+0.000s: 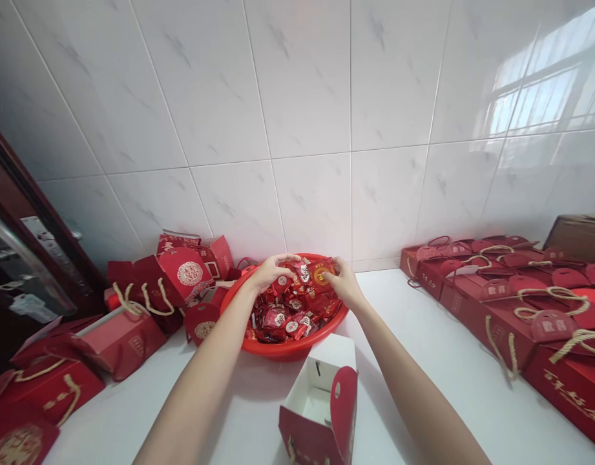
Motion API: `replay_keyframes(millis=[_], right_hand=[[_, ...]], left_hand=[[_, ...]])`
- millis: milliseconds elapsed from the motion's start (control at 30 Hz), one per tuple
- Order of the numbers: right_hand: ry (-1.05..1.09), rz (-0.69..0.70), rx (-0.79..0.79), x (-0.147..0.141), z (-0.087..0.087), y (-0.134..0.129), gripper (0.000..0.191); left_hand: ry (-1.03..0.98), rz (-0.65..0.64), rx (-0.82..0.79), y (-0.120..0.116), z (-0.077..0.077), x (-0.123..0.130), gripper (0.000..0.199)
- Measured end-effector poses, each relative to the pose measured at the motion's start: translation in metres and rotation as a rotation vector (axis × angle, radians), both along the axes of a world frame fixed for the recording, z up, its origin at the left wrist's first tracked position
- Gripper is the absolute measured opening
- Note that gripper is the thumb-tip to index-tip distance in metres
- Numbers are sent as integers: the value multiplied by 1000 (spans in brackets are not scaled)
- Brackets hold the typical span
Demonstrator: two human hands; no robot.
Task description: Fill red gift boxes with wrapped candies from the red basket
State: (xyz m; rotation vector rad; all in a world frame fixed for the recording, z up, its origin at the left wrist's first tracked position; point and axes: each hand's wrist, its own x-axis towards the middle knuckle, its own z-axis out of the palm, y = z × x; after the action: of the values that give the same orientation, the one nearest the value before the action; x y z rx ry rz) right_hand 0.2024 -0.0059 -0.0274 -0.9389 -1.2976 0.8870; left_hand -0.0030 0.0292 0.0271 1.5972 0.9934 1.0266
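Packets of glossy red film (278, 318), too overlapped to count, filled one round red plastic basket (287, 349) near the white desk's (258, 400) rear edge. Of two hands, the right hand (346, 283) pinched one gold-printed red packet (321, 278) by its side; the left hand (271, 274) curled over the heap, its hold impossible to tell. Packets probably handled as light, soft and slippery, best taken by a flat edge. One open red cardboard box with white interior (319, 397) stood nearer the front edge. Rope-handled red boxes (476, 318), not exactly countable, stood toward the left and right edges.
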Motion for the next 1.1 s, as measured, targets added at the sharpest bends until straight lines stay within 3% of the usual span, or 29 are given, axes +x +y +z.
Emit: replay_keyframes(millis=[133, 233, 467, 700, 900, 1100], right_hand=[[-16, -8, -10, 0, -1, 1, 30], [-23, -16, -18, 0, -1, 1, 32], [-15, -10, -27, 0, -1, 0, 31], [-24, -17, -25, 1, 1, -2, 31], [-30, -19, -19, 1, 3, -5, 28], [-47, -36, -4, 1, 0, -2, 28]], left_hand=[[-137, 50, -72, 3, 1, 0, 32], [-118, 74, -82, 3, 1, 0, 26], [220, 122, -33, 2, -2, 3, 26], [666, -38, 54, 6, -20, 8, 23], [900, -99, 96, 12, -38, 12, 51], [1058, -175, 202, 8, -39, 19, 66]])
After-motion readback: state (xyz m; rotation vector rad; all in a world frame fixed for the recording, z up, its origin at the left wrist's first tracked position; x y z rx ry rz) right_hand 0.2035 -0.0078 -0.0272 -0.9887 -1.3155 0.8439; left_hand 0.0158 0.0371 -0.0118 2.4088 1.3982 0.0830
